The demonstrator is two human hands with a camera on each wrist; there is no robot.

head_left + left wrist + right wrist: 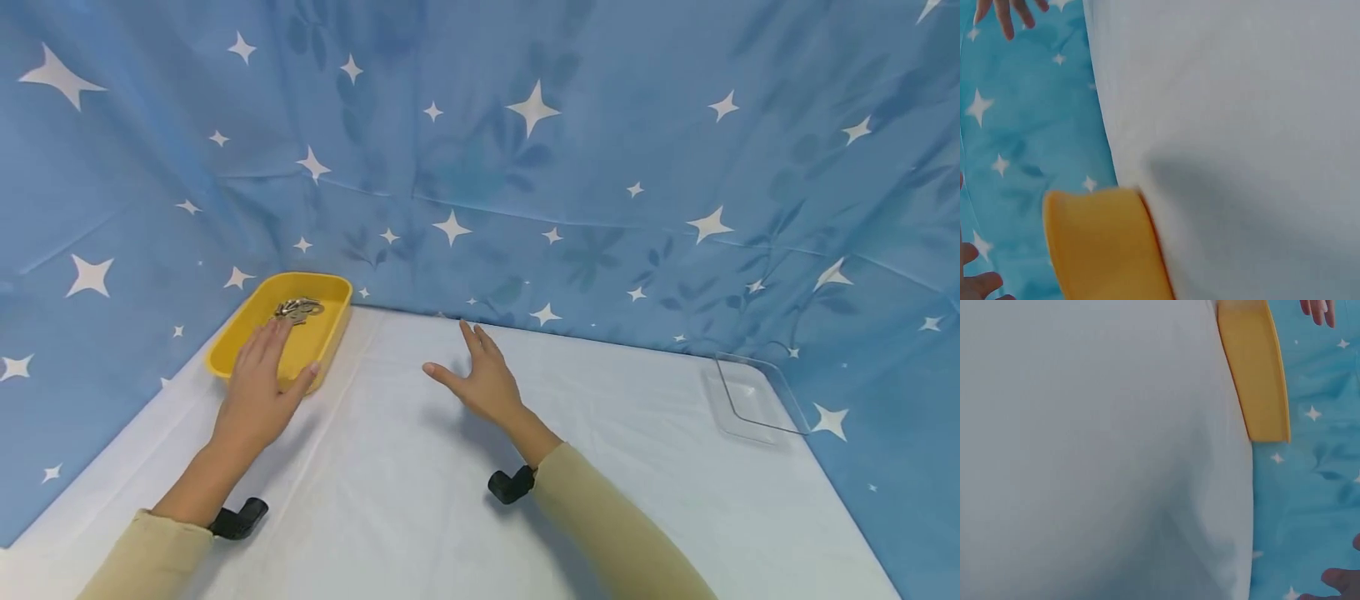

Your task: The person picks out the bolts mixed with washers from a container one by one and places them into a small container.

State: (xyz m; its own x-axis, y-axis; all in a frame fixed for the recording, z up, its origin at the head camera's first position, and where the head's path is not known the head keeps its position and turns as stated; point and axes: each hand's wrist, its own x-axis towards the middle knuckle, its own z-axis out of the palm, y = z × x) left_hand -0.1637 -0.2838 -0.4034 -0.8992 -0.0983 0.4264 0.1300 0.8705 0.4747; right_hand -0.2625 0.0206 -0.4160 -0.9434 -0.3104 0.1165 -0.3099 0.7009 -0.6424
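Observation:
A yellow tray [339, 312] stands at the table's back left, against the blue starred cloth. A bunch of metal keys [297, 310] lies at its far end. My left hand [288, 352] lies over the tray's near end with fingers straight, fingertips just short of the keys and thumb against the near wall. It holds nothing. My right hand [447, 348] hovers open over the white tablecloth [420, 500] near the back edge, fingers spread, to the right of the tray. The left wrist view shows the tray's yellow wall [1104, 244], and the right wrist view shows the tray [1254, 369] at the top.
A clear plastic tray [750, 400] sits at the table's back right corner. Blue starred cloth [525, 167] hangs behind and along both sides. Black wrist mounts [240, 518] show at both sleeves.

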